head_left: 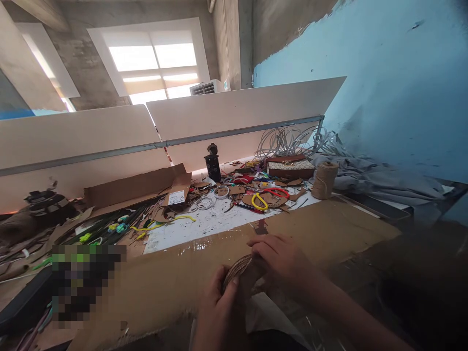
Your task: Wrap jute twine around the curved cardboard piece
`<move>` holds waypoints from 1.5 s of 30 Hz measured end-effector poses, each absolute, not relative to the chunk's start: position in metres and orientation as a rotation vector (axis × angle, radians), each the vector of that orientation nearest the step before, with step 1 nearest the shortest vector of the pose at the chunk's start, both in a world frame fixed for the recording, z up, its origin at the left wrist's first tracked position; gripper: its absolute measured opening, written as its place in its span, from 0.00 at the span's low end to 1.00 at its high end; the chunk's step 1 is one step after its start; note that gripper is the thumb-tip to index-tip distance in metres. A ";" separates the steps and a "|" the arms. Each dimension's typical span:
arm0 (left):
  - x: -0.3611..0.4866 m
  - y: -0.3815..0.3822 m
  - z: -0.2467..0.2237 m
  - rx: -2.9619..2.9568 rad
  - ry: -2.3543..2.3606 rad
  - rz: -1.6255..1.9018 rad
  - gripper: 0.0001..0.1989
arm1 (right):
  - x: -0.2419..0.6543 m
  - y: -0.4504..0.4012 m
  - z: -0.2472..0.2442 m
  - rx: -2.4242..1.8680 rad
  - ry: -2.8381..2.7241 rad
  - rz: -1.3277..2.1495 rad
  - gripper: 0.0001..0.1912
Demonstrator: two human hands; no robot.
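Observation:
Near the front edge of the brown cardboard sheet [153,278], both hands grip a brown, ribbed, curved piece that looks like wound twine [238,268]. My left hand [222,295] is closed around its near left side, thumb on the front. At the upper right side, my right hand [276,253] pinches it with bent fingers. Much of the twine piece is hidden behind the fingers, so its full shape does not show. Pale cloth or paper [272,314] lies below the hands. A spool of twine [324,180] stands upright beyond the cardboard on the right.
Beyond the cardboard lie scissors with yellow handles [260,201], wire rings [204,203] and cardboard scraps. A black bottle [212,165], a patterned handbag [290,166] and coiled grey cable [281,141] stand farther back. An open cardboard box [139,187] sits left, and white panels [241,107] rise behind.

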State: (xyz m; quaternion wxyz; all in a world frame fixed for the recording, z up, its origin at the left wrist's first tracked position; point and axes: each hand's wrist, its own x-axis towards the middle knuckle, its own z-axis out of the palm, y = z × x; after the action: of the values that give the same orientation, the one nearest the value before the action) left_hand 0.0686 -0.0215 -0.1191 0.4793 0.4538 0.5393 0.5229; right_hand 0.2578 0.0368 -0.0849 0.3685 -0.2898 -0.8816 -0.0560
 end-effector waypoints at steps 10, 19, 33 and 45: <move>0.070 -0.024 -0.113 1.084 1.296 1.297 0.16 | 0.260 0.027 -0.078 -0.782 -2.251 -0.059 0.09; 0.069 -0.024 -0.113 1.087 1.285 1.300 0.17 | 0.259 0.023 -0.073 -0.840 -2.239 0.254 0.07; 0.073 -0.033 -0.089 1.224 1.343 1.195 0.14 | 0.244 0.022 -0.076 -0.985 -1.985 0.916 0.04; 0.067 -0.024 -0.108 1.144 1.267 1.299 0.13 | 0.250 0.024 -0.080 -0.887 -1.954 0.828 0.05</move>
State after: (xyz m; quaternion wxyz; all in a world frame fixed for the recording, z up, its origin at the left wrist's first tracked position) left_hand 0.0673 -0.0237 -0.1082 0.4778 0.4685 0.5190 0.5319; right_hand 0.2498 0.0237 -0.0803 0.4086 -0.3519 -0.7754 0.3286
